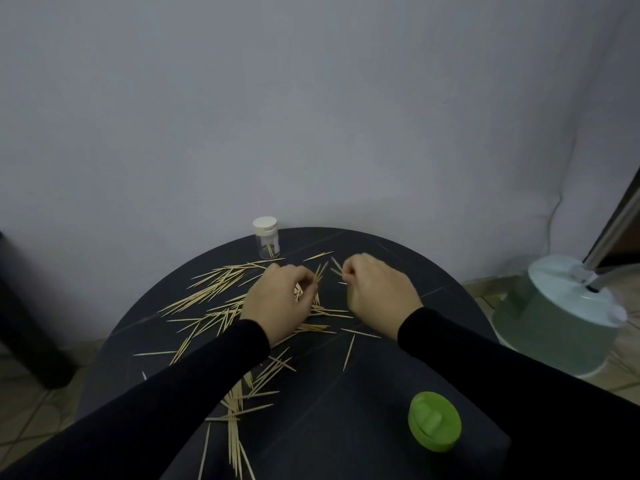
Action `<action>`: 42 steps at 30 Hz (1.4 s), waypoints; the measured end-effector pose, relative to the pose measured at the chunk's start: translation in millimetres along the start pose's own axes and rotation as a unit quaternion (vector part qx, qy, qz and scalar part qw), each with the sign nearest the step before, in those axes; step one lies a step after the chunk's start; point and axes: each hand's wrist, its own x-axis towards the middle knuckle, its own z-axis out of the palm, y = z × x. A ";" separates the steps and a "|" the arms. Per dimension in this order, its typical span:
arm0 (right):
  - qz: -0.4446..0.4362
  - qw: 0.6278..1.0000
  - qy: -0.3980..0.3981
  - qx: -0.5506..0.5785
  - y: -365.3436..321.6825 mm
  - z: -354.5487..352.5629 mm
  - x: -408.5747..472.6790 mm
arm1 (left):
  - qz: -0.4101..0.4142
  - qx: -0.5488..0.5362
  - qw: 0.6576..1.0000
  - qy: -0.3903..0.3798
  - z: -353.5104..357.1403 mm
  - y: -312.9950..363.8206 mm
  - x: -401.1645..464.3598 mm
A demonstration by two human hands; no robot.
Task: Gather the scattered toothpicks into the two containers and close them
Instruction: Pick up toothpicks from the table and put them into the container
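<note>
Most toothpicks (221, 306) lie scattered across the dark round table (398, 368), from 12 round to 7 o'clock. The left hand (277, 299) and right hand (377, 289), near centre, each pinch a small bunch. The white-capped container (266, 238) at 11 holds few; the green-lidded container (434, 423) sits at 5. Early going, I judge.

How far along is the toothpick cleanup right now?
Early. Done: only a few toothpicks show inside the clear white-lidded container, which looks closed. In hand: the left hand and right hand each pinch toothpicks mid-table. Left: most scattered toothpicks still lie across the black table, and the green-lidded container stands closed near the front edge.
</note>
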 end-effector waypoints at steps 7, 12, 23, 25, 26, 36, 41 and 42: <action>0.109 0.918 0.110 0.364 24.9 7.7 25.1 | -0.089 -0.325 0.941 0.023 2.4 38.8 34.0; 0.172 0.874 0.127 0.436 34.4 17.7 36.7 | -0.136 -0.442 0.886 0.019 17.9 52.7 44.0; 0.166 0.890 0.089 0.414 52.2 27.0 34.1 | -0.143 -0.500 0.852 0.062 17.0 47.0 53.7; 0.163 0.890 0.087 0.416 53.3 27.7 32.3 | -0.139 -0.503 0.852 0.045 19.8 48.8 50.7; 0.161 0.891 0.081 0.416 53.6 28.3 31.3 | -0.138 -0.497 0.856 0.032 22.9 49.8 47.9; 0.112 0.932 0.030 0.344 64.9 26.9 19.3 | -0.102 -0.261 0.960 -0.028 38.6 40.6 39.5; 0.092 0.934 0.034 0.344 69.9 23.1 15.3 | 0.011 -0.177 0.984 -0.006 31.1 42.7 38.0; 0.091 0.936 0.026 0.339 71.8 23.4 14.7 | 0.038 -0.155 0.987 -0.013 30.6 42.9 37.3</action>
